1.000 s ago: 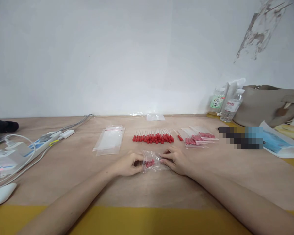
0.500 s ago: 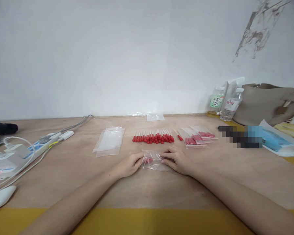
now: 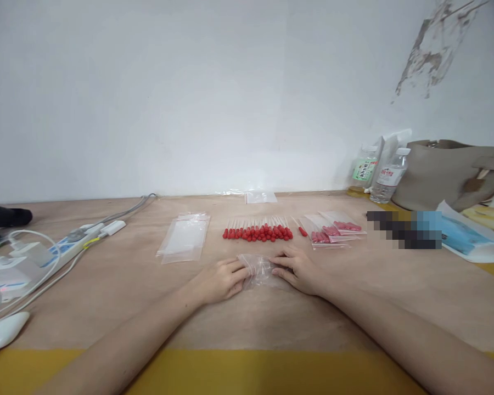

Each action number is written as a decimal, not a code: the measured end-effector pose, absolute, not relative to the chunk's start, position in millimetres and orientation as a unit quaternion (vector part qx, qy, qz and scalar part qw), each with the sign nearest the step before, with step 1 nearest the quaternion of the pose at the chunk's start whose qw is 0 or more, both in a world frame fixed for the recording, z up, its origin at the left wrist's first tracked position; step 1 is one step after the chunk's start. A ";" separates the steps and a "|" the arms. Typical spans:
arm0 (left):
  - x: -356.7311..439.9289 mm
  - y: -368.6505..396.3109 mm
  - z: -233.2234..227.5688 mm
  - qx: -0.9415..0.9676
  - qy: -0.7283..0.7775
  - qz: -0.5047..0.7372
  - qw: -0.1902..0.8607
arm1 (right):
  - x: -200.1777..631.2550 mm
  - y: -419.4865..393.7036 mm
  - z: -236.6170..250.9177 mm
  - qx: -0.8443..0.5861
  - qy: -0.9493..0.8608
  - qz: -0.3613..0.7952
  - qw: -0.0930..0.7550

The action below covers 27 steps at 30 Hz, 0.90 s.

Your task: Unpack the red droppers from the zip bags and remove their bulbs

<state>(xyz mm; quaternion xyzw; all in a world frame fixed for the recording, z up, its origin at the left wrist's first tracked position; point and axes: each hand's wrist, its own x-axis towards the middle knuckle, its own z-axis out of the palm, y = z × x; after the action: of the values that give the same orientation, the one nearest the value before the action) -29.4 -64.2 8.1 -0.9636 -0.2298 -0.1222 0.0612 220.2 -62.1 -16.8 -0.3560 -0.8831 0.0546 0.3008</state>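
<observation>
Between my hands, just above the table, is a crinkled clear plastic bag (image 3: 260, 270). My left hand (image 3: 227, 278) is curled at its left side, fingertips partly behind or inside the film; I cannot tell which. With thumb and fingers, my right hand (image 3: 298, 269) pinches the bag's right side. Beyond them lies a row of thin pale sticks with red ends (image 3: 257, 232), the red ends facing me. One single red-ended stick (image 3: 302, 230) lies to the right of the row. Clear bags holding red-ended sticks (image 3: 329, 233) overlap further right. Flat clear zip bags (image 3: 185, 238) are stacked at the left.
A white power strip (image 3: 72, 240) with plugs and cables runs along the left. Far right are two plastic bottles (image 3: 387, 178), a grey-beige handbag (image 3: 444, 173) and a blue packet (image 3: 473, 236). Another clear bag (image 3: 261, 197) lies by the wall.
My left hand has shifted slightly right and further over the bag's left side. The red piece seen in the bag before is now hidden. My right hand has barely moved.
</observation>
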 end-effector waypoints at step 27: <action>-106.3 -21.3 56.7 -0.633 -0.506 -0.541 -0.225 | 228.1 -68.5 -10.3 -0.359 -0.891 0.075 0.266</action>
<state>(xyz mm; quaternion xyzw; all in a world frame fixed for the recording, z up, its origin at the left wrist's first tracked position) -106.3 -21.3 56.7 -0.6330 -0.5062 -0.5407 -0.2253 228.1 -68.5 -10.3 -0.3588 -0.8915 0.0747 0.2664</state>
